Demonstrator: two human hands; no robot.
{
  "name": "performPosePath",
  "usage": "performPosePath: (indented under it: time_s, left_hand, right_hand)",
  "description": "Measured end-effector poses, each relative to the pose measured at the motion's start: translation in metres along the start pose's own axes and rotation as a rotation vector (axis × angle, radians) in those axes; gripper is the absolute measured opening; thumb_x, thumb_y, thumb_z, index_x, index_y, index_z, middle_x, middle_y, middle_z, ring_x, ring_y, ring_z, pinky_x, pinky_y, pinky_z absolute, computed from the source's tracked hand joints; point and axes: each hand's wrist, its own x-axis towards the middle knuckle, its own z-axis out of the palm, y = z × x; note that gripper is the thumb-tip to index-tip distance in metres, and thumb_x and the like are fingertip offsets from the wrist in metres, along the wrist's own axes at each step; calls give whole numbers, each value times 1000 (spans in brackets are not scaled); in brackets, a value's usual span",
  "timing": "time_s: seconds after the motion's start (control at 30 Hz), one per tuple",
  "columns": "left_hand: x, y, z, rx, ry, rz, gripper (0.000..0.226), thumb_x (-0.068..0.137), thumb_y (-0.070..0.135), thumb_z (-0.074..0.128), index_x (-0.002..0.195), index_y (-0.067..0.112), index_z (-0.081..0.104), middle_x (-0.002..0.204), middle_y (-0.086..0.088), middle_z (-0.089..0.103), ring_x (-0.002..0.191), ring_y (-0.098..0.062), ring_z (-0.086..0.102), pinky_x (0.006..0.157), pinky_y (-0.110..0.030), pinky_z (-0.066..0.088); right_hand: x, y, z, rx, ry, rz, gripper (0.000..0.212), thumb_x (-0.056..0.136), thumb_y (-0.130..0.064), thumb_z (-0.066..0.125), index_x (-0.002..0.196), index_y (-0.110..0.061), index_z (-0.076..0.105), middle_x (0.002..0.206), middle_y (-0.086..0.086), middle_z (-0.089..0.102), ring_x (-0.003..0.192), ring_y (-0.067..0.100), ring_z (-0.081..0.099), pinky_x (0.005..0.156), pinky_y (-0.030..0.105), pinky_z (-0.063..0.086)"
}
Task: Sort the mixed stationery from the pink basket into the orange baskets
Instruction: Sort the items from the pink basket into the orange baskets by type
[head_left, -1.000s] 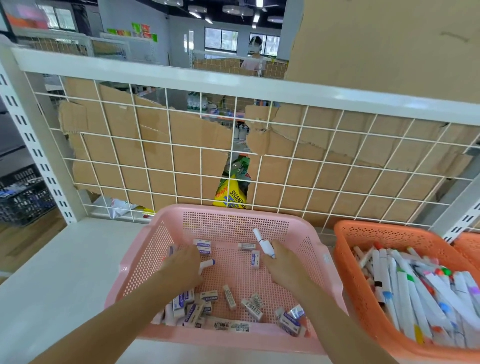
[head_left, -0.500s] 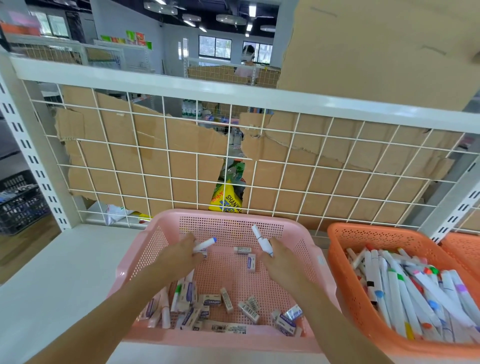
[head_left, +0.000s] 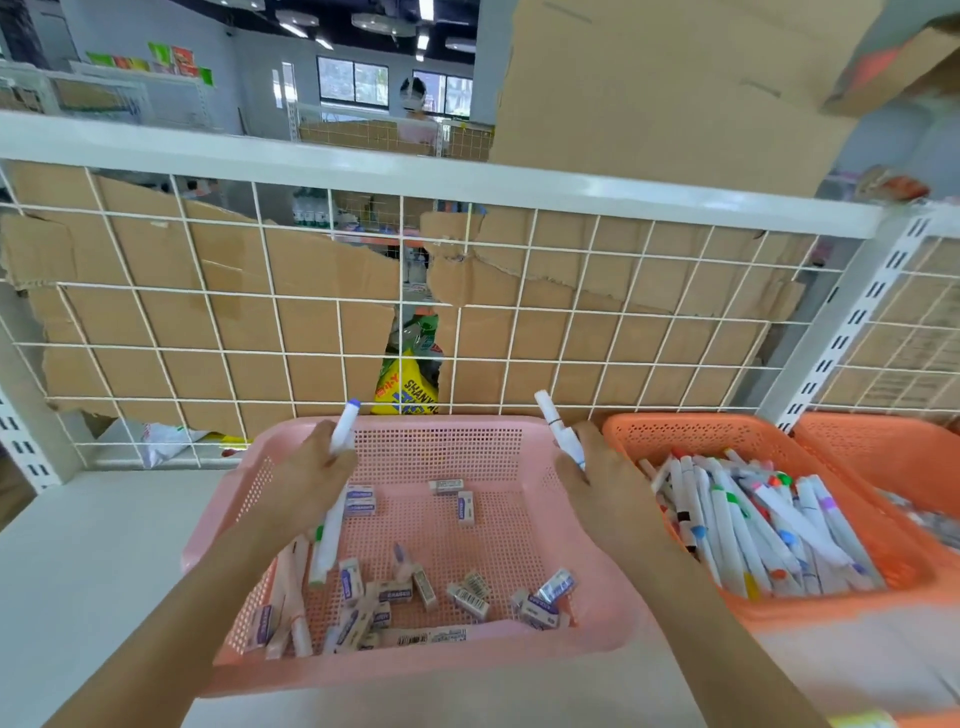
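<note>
Over the pink basket (head_left: 597, 613), our left hand (head_left: 306, 478) and right hand (head_left: 602, 483) each grip a marker (head_left: 345, 428), lifted clear for the orange basket (head_left: 675, 431) just beside it.

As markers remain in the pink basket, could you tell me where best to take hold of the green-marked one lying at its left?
Pinch the marker mid-barrel from above, fingers across its width. It lies flat on the basket floor, pointing away, with bare mesh on its right side; erasers crowd its near end, so the middle looks freest.
</note>
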Motion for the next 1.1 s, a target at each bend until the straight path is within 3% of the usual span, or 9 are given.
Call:
performPosePath:
  time_s: [0.07, 0.2, 0.33, 0.47, 0.6, 0.73, 0.83, 0.97, 1.1]
  left_hand:
    - [-11, 10, -3, 113, 99, 123, 18, 92, 6, 47, 79, 14, 38, 57, -2, 40, 47, -11, 39, 41, -16, 25]
    - [-27, 28, 2, 196, 154, 250, 8, 90, 2, 50, 98, -2, 50, 52, 5, 34, 47, -5, 33, 44, -21, 18]
    - [-25, 38, 15, 178, 113, 231, 18, 93, 8, 46, 110, 2, 46, 57, -3, 43, 51, -24, 44, 47, -31, 25]
    - [-20, 50, 28, 186, 134, 263, 27, 93, 9, 47, 120, 6, 46, 63, -10, 50, 54, -28, 48, 49, -31, 29]
    - [-16, 80, 49, 169, 182, 308, 18, 91, 5, 48, 109, 2, 47, 56, -7, 43, 47, -25, 42, 46, -28, 25]
    - [-19, 120, 81, 112, 205, 360, 8, 92, 6, 49, 99, 1, 48, 65, -13, 48, 53, -30, 43, 48, -33, 25]
    - [-20, 155, 113, 56, 208, 372, 18, 90, 19, 44, 89, 1, 46, 67, -13, 48, 61, -32, 47, 54, -36, 28]
    - [-31, 200, 166, -40, 99, 365, 5, 94, 5, 45, 92, 10, 43, 63, -5, 44, 61, -29, 46, 53, -32, 30]
    - [-41, 231, 217, -88, -42, 330, 3, 95, 7, 42, 97, 9, 42, 65, 0, 41, 55, -12, 42, 49, -21, 31]
  right_hand:
    - [-8, 10, -11, 46, 35, 43, 18, 98, -24, 41, 110, -12, 46, 83, 3, 54, 78, 27, 55, 63, 34, 38]
    - [-22, 34, -30, 195, 143, 153, 6, 96, -22, 44, 93, -17, 44, 72, 4, 55, 72, 26, 53, 62, 37, 38]
    - [-30, 67, -50, 163, 220, 204, 8, 96, -20, 45, 92, -13, 44, 67, 6, 53, 70, 32, 54, 60, 36, 37]
    - [-34, 103, -69, 155, 239, 253, 13, 97, -20, 44, 105, -10, 44, 77, 16, 59, 74, 36, 57, 60, 36, 38]
    - [-28, 144, -89, 141, 273, 250, 26, 96, -16, 45, 120, -4, 45, 81, 19, 59, 77, 39, 57, 62, 39, 40]
    - [-15, 182, -104, 173, 286, 238, 17, 97, -18, 43, 111, -8, 43, 70, 12, 54, 65, 33, 50, 54, 35, 30]
    - [-3, 204, -110, 227, 272, 221, 14, 98, -18, 43, 107, -9, 40, 64, 10, 49, 58, 29, 45, 49, 34, 24]
    - [10, 226, -105, 285, 177, 202, 29, 98, -17, 41, 121, 1, 39, 70, 11, 49, 52, 22, 41, 50, 33, 25]
    - [8, 245, -96, 251, 86, 164, 34, 99, -20, 41, 125, 1, 36, 75, 6, 48, 56, 16, 43, 46, 29, 27]
